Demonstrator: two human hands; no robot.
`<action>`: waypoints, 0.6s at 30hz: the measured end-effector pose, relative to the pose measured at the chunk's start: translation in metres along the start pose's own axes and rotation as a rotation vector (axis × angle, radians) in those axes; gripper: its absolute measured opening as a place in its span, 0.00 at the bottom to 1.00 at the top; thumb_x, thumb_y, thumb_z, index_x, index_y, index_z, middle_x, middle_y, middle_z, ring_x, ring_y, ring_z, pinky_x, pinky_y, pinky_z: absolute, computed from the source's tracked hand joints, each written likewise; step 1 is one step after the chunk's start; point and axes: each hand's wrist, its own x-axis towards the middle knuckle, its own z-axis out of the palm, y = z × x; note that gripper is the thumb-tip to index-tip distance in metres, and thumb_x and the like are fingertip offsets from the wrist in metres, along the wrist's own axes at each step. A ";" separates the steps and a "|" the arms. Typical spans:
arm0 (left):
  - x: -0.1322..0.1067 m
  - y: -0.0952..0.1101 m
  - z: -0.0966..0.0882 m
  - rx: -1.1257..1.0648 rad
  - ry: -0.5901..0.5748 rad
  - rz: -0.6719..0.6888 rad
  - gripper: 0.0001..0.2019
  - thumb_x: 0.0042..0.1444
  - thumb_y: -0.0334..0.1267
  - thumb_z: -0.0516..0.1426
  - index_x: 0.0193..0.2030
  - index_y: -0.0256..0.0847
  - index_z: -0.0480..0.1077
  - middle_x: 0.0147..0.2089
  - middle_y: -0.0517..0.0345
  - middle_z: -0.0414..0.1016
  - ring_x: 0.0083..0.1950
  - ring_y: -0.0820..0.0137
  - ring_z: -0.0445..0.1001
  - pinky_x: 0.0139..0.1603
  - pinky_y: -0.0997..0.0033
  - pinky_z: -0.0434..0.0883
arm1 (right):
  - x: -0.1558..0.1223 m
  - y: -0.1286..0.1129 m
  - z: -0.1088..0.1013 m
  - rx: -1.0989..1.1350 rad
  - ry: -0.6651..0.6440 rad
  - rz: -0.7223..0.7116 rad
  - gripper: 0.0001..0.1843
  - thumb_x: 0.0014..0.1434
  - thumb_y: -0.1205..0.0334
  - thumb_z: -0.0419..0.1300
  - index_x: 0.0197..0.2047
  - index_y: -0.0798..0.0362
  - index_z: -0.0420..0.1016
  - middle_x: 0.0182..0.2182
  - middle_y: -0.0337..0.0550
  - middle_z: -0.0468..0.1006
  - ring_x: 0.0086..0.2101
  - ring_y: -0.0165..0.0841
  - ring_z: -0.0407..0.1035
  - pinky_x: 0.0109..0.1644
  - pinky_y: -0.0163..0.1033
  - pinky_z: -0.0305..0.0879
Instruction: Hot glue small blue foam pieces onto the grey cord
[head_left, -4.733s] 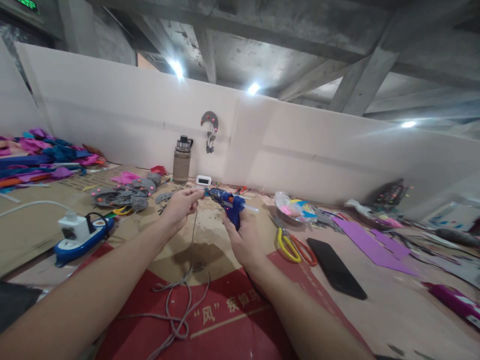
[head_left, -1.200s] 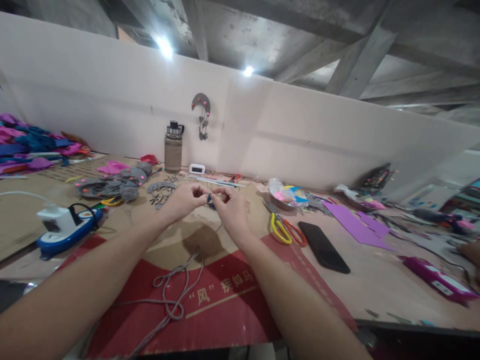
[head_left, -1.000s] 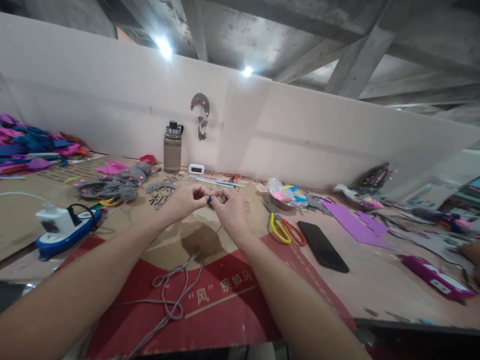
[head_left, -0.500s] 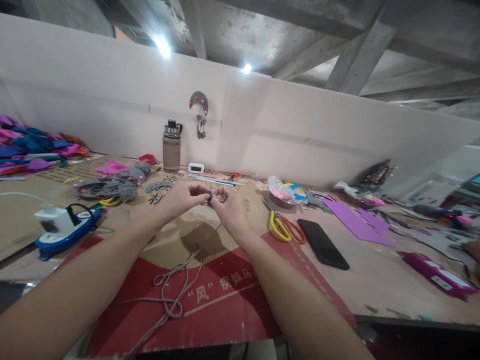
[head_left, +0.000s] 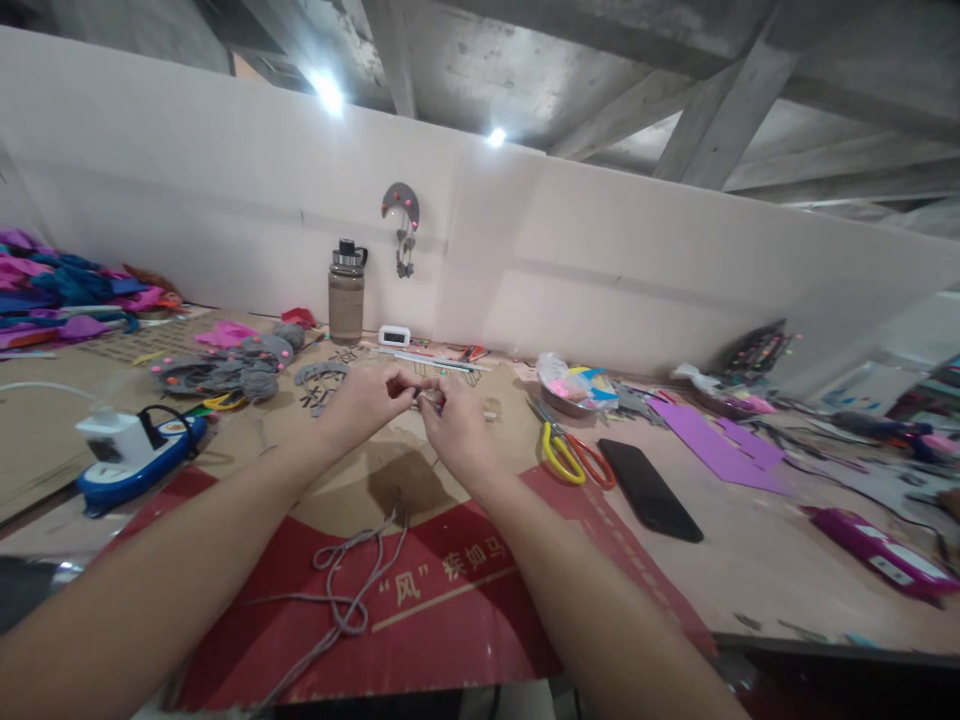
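Observation:
My left hand (head_left: pixel 373 398) and my right hand (head_left: pixel 452 415) meet above the cardboard, fingertips pinched together. Between them is a small dark piece (head_left: pixel 420 394), mostly covered by the fingers, so its kind is unclear. Below the hands a loose grey cord (head_left: pixel 341 595) lies in loops on the red printed cardboard (head_left: pixel 450 650). To the right of my right hand rest scissors (head_left: pixel 564 455) with one yellow and one red handle. Grey felt cut-outs (head_left: pixel 321 375) lie just left of my left hand.
A bottle (head_left: pixel 346 300) and a small white clock (head_left: pixel 394 336) stand by the white partition. On the right are a black phone (head_left: pixel 649 490), purple sheet (head_left: pixel 720 450) and magenta power strip (head_left: pixel 881 552). A blue power strip (head_left: pixel 139 465) with a charger sits left.
Both hands stay together, with their fingers shifting slightly around the small dark piece. The whole view has moved a little; the things on the table lie as before.

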 end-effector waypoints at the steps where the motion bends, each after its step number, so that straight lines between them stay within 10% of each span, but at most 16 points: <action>1: 0.000 0.000 0.000 -0.031 0.007 -0.037 0.05 0.46 0.33 0.55 0.28 0.40 0.73 0.25 0.59 0.73 0.26 0.72 0.66 0.30 0.73 0.61 | -0.001 0.000 0.001 0.027 0.008 0.001 0.11 0.52 0.65 0.54 0.41 0.52 0.67 0.29 0.41 0.68 0.31 0.33 0.62 0.38 0.40 0.58; 18: 0.001 0.001 0.005 -0.601 -0.090 -0.321 0.05 0.46 0.38 0.56 0.27 0.38 0.70 0.20 0.62 0.66 0.22 0.75 0.62 0.24 0.74 0.60 | 0.001 0.001 0.000 0.086 0.050 0.054 0.08 0.56 0.60 0.51 0.31 0.53 0.68 0.28 0.39 0.71 0.30 0.30 0.63 0.35 0.36 0.58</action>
